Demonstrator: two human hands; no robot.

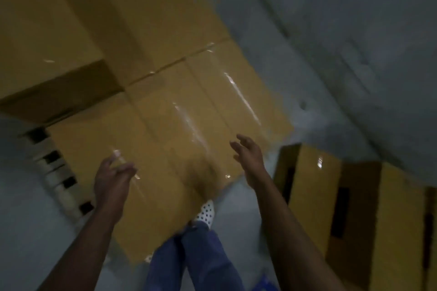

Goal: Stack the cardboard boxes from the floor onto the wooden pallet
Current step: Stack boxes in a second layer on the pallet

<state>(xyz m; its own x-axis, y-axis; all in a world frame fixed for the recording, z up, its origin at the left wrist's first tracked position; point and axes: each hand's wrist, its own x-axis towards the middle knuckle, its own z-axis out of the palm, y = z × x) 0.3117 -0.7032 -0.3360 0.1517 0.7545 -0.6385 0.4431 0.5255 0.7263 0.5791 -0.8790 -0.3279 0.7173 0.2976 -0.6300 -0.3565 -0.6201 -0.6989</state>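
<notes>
Boxes [165, 113] on pallet [55, 170], side by side. Left hand [111, 179], right hand [248, 158]: both spread, empty. Next, likely: floor box [314, 184]; grip opposite sides, lift level.

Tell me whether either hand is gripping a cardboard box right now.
No: the left hand and right hand are both open, fingers spread over the taped box, gripping nothing.
</notes>
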